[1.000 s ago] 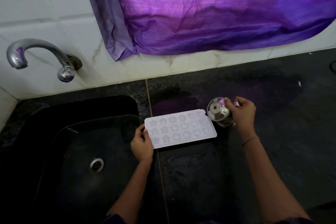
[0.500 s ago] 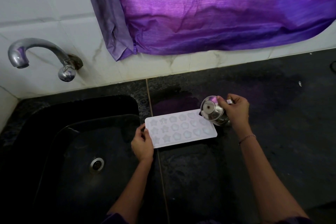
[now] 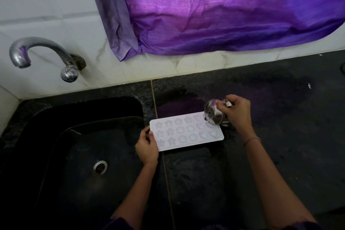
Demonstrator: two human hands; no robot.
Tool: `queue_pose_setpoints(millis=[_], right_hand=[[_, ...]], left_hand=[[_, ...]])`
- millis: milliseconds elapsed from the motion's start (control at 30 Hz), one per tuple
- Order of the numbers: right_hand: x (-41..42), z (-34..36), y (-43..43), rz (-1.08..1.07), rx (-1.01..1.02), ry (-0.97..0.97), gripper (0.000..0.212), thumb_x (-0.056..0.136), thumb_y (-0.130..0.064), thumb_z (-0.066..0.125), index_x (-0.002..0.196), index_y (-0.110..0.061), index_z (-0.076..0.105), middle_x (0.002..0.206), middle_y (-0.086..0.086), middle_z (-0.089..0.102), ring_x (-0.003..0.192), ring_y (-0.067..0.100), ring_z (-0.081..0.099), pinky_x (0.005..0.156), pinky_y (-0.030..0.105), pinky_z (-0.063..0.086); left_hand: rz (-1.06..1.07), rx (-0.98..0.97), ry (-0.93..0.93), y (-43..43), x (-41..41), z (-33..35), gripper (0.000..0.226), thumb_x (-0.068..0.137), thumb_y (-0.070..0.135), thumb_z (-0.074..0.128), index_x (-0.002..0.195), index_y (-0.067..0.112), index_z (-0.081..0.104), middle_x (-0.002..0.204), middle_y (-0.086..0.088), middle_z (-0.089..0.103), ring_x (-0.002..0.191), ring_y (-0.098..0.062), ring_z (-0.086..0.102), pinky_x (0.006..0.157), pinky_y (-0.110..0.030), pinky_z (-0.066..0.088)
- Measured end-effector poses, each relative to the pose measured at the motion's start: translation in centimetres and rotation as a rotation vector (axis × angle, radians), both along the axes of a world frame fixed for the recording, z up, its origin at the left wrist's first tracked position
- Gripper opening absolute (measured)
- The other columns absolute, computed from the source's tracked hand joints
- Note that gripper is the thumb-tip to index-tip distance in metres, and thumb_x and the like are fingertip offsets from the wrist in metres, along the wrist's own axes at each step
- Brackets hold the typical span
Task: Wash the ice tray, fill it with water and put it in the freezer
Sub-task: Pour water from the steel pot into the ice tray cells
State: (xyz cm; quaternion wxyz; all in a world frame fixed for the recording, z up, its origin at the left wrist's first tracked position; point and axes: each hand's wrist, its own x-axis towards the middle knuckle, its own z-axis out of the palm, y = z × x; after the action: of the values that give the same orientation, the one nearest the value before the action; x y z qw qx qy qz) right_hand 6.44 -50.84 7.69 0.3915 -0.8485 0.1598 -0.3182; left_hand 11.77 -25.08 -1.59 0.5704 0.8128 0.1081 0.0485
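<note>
Black granite counter, sink left. White ice tray lies on it; your left hand pinches its left edge, your right hand grips a steel cup tipped over its far-right corner.

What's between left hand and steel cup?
Only the white ice tray, in the head view: the left hand grips its left end, the steel cup in the right hand tilts over its right end.

the wet black counter carries a white ice tray just beside the sink.
</note>
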Motion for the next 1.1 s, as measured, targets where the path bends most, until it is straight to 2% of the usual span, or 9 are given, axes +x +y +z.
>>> queue_pose_setpoints(millis=[100, 367, 567, 667, 900, 1000, 1100], right_hand=[[0.0, 0.0, 0.1, 0.002, -0.048, 0.014, 0.041, 0.073, -0.001, 0.072, 0.051, -0.003, 0.039, 0.051, 0.015, 0.037, 0.052, 0.014, 0.033, 0.048, 0.03, 0.032], [0.1, -0.1, -0.1, -0.013, -0.059, 0.032, 0.04, 0.073, -0.002, 0.073, 0.051, -0.002, 0.039, 0.052, 0.014, 0.038, 0.053, 0.015, 0.033, 0.048, 0.033, 0.034], [-0.1, -0.2, 0.0, -0.06, 0.134, 0.006, 0.045, 0.076, -0.004, 0.072, 0.052, -0.011, 0.035, 0.052, 0.007, 0.032, 0.053, 0.01, 0.032, 0.049, 0.019, 0.029], [-0.1, -0.2, 0.0, -0.083, 0.229, -0.015, 0.049, 0.077, -0.008, 0.073, 0.051, -0.014, 0.032, 0.05, 0.003, 0.03, 0.051, 0.007, 0.029, 0.048, 0.019, 0.028], [0.2, -0.2, 0.3, -0.095, 0.341, -0.052, 0.042, 0.079, -0.011, 0.072, 0.054, 0.001, 0.04, 0.05, 0.003, 0.032, 0.047, 0.003, 0.028, 0.046, 0.014, 0.029], [0.5, -0.1, 0.8, -0.063, 0.334, -0.055, 0.045, 0.079, -0.009, 0.072, 0.051, -0.008, 0.037, 0.049, 0.0, 0.032, 0.047, 0.002, 0.028, 0.046, 0.014, 0.028], [0.6, -0.1, 1.3, -0.029, 0.314, -0.042, 0.051, 0.078, -0.007, 0.072, 0.049, -0.018, 0.032, 0.044, -0.011, 0.03, 0.045, 0.002, 0.028, 0.046, 0.014, 0.028]], left_hand=[[0.002, 0.009, 0.003, 0.0, 0.1, -0.1, 0.023, 0.093, 0.015, 0.054, 0.113, 0.014, 0.066, 0.076, -0.004, 0.062, 0.075, -0.022, 0.06, 0.067, -0.028, 0.044], [0.002, 0.009, 0.01, 0.0, 0.1, -0.1, 0.023, 0.093, 0.015, 0.054, 0.113, 0.015, 0.066, 0.076, -0.005, 0.062, 0.075, -0.023, 0.06, 0.067, -0.029, 0.045], [0.008, 0.004, 0.019, 0.0, 0.1, 0.0, 0.023, 0.093, 0.015, 0.054, 0.113, 0.015, 0.066, 0.074, -0.002, 0.06, 0.074, -0.02, 0.058, 0.068, -0.029, 0.045], [0.007, 0.005, 0.013, -0.1, 0.0, 0.1, 0.023, 0.093, 0.014, 0.054, 0.113, 0.014, 0.066, 0.077, 0.0, 0.06, 0.076, -0.018, 0.057, 0.07, -0.028, 0.044], [0.008, 0.009, 0.025, 0.0, 0.1, 0.1, 0.023, 0.094, 0.017, 0.054, 0.113, 0.016, 0.065, 0.075, 0.001, 0.06, 0.075, -0.019, 0.058, 0.072, -0.032, 0.049], [0.01, 0.009, 0.022, 0.0, 0.1, 0.1, 0.023, 0.093, 0.016, 0.054, 0.114, 0.016, 0.065, 0.076, 0.001, 0.06, 0.076, -0.018, 0.058, 0.073, -0.034, 0.051], [0.007, 0.008, 0.017, 0.0, 0.1, 0.1, 0.023, 0.094, 0.016, 0.053, 0.113, 0.016, 0.065, 0.078, 0.0, 0.061, 0.077, -0.019, 0.059, 0.073, -0.034, 0.05]])
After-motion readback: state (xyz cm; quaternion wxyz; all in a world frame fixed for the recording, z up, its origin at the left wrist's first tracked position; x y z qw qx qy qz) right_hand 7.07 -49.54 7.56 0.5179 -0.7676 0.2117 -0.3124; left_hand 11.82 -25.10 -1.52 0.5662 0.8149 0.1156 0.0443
